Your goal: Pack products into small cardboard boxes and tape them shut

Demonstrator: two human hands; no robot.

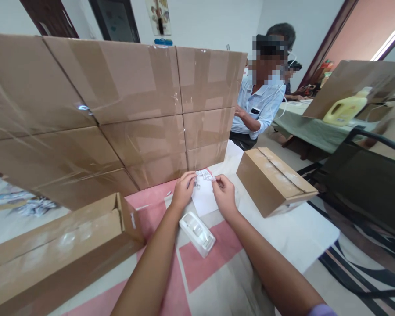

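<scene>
My left hand (184,189) and my right hand (224,193) face each other over a white sheet of paper (204,199), fingers closed in a pinch. Between the fingertips is a cluster of small silvery-white pieces (204,174), too small to name exactly. A few of them lie by my left fingers. Nearer to me, a white plastic case with a clear top (197,233) rests at a slant on the pink and white cloth (210,254). What sits inside the case is hard to make out.
A wall of taped cardboard boxes (141,101) rises behind the paper. Closed cartons stand on the left (69,245) and right (276,180). Beyond, a person in a light blue shirt (261,103) is by another table with a yellow jug (345,107). A dark chair (365,175) stands at right.
</scene>
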